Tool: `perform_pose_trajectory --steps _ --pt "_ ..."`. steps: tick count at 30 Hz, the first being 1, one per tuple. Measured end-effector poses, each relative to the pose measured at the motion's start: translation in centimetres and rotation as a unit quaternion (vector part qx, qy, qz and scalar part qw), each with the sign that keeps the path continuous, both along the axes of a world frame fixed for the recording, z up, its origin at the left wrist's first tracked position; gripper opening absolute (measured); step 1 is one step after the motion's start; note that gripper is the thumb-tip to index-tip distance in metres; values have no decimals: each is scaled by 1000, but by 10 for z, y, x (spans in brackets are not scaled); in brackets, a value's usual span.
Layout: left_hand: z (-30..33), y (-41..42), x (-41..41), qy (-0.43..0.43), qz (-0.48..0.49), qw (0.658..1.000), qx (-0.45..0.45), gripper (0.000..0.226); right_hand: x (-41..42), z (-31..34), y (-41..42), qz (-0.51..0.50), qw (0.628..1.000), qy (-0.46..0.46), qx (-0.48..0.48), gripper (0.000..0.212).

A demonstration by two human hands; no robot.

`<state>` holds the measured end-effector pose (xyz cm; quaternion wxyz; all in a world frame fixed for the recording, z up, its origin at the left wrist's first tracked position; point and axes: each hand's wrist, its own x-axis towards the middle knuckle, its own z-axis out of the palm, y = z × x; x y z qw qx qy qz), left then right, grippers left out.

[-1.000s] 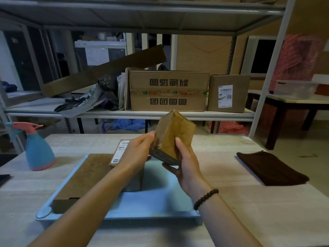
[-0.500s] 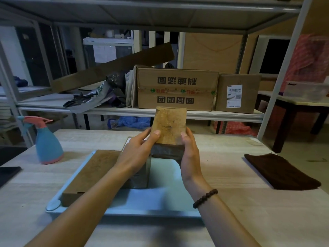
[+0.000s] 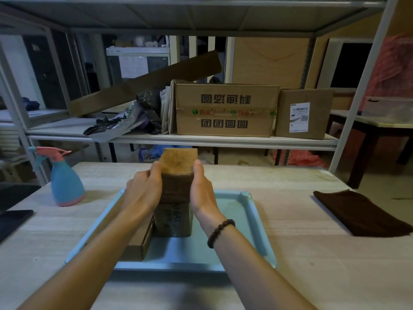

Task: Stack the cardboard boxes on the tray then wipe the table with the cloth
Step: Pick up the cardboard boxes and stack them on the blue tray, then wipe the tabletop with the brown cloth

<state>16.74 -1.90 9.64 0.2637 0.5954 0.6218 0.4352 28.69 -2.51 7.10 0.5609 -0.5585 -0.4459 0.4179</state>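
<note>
- Lowered since half a second ago, our small box (image 3: 177, 175) now sits on the upright box (image 3: 173, 220) in the tray (image 3: 250, 222).
- Our left hand (image 3: 143, 191) and right hand (image 3: 201, 193) grip its sides, fingers curled round it.
- Beneath our left wrist lies a flat box (image 3: 138, 245).
- Well right of our fingers lies the cloth (image 3: 359, 213); far left stands a spray bottle (image 3: 64, 177).

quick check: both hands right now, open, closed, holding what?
Left hand: closed on the small cardboard box, gripping its left side.
Right hand: closed on the same box, gripping its right side.
</note>
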Motion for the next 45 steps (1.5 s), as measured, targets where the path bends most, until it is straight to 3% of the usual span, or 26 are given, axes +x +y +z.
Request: perform_pose_trajectory --steps 2,4,7,9,10,13,16,20,26,45 --pt "-1 2 -1 5 6 1000 -8 55 -1 -3 3 11 1000 -2 -15 117" --pt "5 1 3 16 15 1000 1 53 1 -4 6 37 999 -10 -27 126" --pt "17 -8 16 81 35 985 151 58 13 6 -5 44 998 -26 -20 103" --pt "26 -22 31 115 -9 947 301 60 27 8 -16 30 999 -24 15 78" --pt "30 -31 41 132 -48 923 359 60 36 7 -21 23 999 -24 32 75" --pt "26 -48 73 186 -164 861 444 49 66 -7 -25 4 994 -66 83 67" --pt "8 -56 110 219 -260 840 423 45 95 -24 -27 -32 992 -100 66 41" --pt "-18 -58 151 227 -293 845 385 45 142 -43 -35 -69 995 -48 59 58" --pt "-31 -53 187 223 -289 849 383 48 197 -48 -46 -89 996 -2 21 39" --pt "-56 -31 236 276 -311 873 254 60 282 -46 -58 -181 967 -164 -74 47"
